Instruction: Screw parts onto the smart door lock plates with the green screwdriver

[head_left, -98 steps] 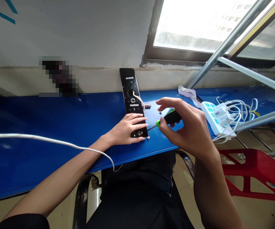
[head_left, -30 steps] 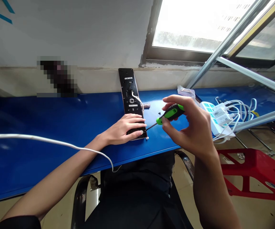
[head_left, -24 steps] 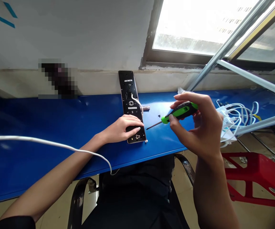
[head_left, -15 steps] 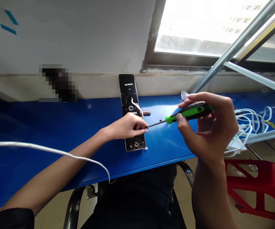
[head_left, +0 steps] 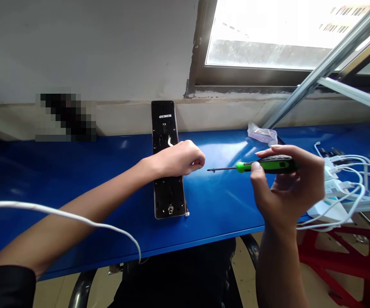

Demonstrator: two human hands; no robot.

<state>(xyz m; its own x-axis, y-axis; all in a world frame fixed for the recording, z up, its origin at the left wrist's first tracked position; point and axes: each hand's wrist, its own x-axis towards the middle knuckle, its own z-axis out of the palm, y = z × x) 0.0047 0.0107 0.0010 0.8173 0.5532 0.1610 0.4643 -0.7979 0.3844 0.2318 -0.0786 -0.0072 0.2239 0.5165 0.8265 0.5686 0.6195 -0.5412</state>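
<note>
A long black lock panel (head_left: pixel 167 196) lies on the blue table (head_left: pixel 76 171), its far end against the wall. My left hand (head_left: pixel 180 158) hovers over the panel's middle with the fingers curled into a pinch; what it holds, if anything, is too small to make out. My right hand (head_left: pixel 287 184) is closed round a green and black screwdriver (head_left: pixel 262 164), held level above the table. Its thin shaft points left toward my left hand, with a small gap between tip and fingers.
A white power strip with several white plugs and cables (head_left: pixel 342 184) sits at the right. A small clear plastic bag (head_left: pixel 262 133) lies near the wall. A white cable (head_left: pixel 76 218) crosses my left arm. A red stool (head_left: pixel 345 261) stands below on the right.
My left hand has lifted off the panel's near end and closed into a pinch over its middle. My right hand drew the screwdriver away to the right and levelled it.
</note>
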